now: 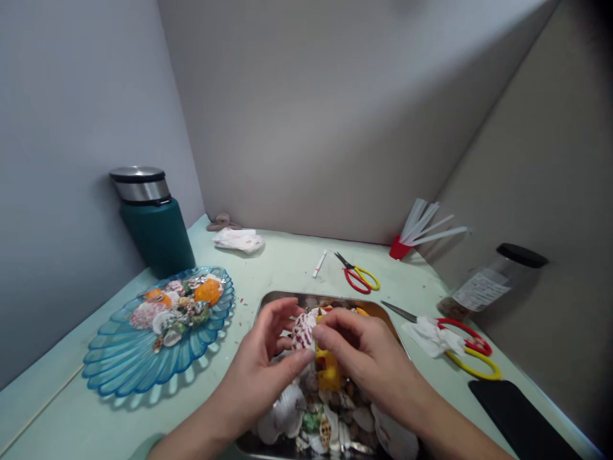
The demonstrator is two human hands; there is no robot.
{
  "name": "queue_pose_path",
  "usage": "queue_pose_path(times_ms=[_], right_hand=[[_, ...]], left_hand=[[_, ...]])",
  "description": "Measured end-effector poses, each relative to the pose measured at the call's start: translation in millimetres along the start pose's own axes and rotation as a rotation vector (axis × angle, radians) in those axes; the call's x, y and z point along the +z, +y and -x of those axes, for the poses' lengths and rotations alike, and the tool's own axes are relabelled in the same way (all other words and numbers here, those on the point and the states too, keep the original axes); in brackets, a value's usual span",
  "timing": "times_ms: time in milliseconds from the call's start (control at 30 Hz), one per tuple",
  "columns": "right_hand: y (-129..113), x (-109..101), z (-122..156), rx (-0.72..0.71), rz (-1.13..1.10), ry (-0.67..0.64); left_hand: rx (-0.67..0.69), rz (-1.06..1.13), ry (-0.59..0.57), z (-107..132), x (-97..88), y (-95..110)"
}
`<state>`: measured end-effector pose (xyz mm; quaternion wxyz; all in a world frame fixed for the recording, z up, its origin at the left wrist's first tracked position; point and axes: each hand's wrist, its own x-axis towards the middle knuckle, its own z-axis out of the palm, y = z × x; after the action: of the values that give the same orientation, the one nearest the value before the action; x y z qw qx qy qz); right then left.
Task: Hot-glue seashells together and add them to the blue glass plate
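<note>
A white seashell with purple-brown markings (302, 331) is held up between my two hands above a metal tray (272, 296). My left hand (271, 354) curls around the shell's left side, fingers behind it and thumb below. At the shell's right edge, the thumb and fingers of my right hand (361, 342) are pinched together. Just under my right fingertips is a yellow object (329, 374), partly hidden, whose kind I cannot make out. The tray holds many mixed shells, among them a large white scallop shell (288, 409) and a brown-spotted spiral shell (325, 431).
On the left, a blue scalloped plate (138, 370) bears assorted shells, beside a teal bottle (156, 233). Small scissors (357, 275) and a white stick (319, 264) lie behind the tray. To the right are larger scissors (464, 338), a jar (493, 281), a red cup (399, 248) and a black phone-like slab (522, 418).
</note>
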<state>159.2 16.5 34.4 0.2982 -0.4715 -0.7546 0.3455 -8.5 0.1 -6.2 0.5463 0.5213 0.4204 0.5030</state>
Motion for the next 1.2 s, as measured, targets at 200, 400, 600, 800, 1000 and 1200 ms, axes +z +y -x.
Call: queue_pose_path(times_ms=[200, 400, 600, 800, 1000, 1200], right_hand=[[2, 5, 0, 0.012, -0.028, -0.016], [2, 1, -1, -0.033, 0.048, -0.018], [-1, 0, 1, -0.106, 0.112, 0.000], [0, -1, 2, -0.143, 0.100, 0.038], [2, -1, 1, -0.157, 0.095, 0.050], [2, -1, 2, -0.134, 0.093, 0.028]], left_hand=[[0.029, -0.064, 0.023, 2, 1.7, 0], [-0.068, 0.060, -0.024, -3, -1.6, 4], [-0.143, 0.094, -0.079, -3, -0.8, 9], [-0.162, 0.099, -0.057, -4, 0.6, 13], [-0.184, 0.151, -0.031, -2, -0.5, 10], [-0.153, 0.150, -0.034, -3, -2.3, 7]])
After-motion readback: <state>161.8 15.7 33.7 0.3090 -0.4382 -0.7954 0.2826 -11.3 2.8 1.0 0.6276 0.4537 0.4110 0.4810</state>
